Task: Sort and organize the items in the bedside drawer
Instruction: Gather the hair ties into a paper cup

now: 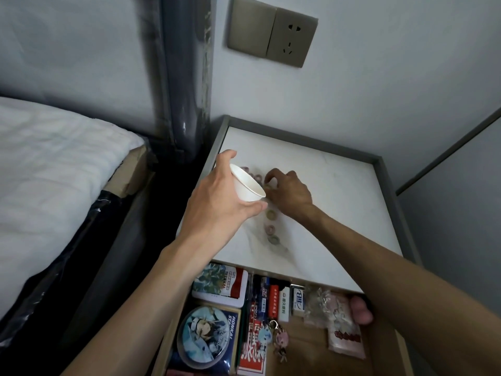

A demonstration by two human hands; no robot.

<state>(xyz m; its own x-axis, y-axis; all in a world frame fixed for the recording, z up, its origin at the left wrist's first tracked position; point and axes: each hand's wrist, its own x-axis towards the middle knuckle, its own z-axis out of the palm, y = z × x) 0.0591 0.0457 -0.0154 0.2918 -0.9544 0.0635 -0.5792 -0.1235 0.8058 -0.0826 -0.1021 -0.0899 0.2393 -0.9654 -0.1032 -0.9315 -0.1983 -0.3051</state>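
Drawer [305, 348] stood pulled out at 6 o'clock, under the white tabletop [341, 185] of the bedside table. Inside it, a tin [219, 284] lay at its 11 o'clock corner, with a round badge [206, 339] on a blue card at 8 o'clock of the drawer. Pens [260, 291] and a red box [252, 351] lay just beside these. A row of lighters [283, 302] sat along the back at 12 o'clock. Two charms [275, 337] rested near the middle, and a pink packet [345, 339] lay at 3 o'clock.

Over the tabletop the left hand [217, 210] gripped a white cup [248, 185], thumb and fingers curled round its wall. The cup was tilted, its mouth turned toward 4 o'clock. The right hand [291, 195] reached in from 4 o'clock with its fingers bent down, fingertips [271, 176] drawn together just beside the cup's rim. The cup hid part of them, so I could not tell whether they pinched anything.

Small coloured rings [270, 214] lay on the tabletop in a loose line running toward 6 o'clock from the cup, and more showed at 12 o'clock of the cup.

At 9 o'clock was a bed [54, 172] with white bedding. A wall socket [271, 36] sat at 12 o'clock.
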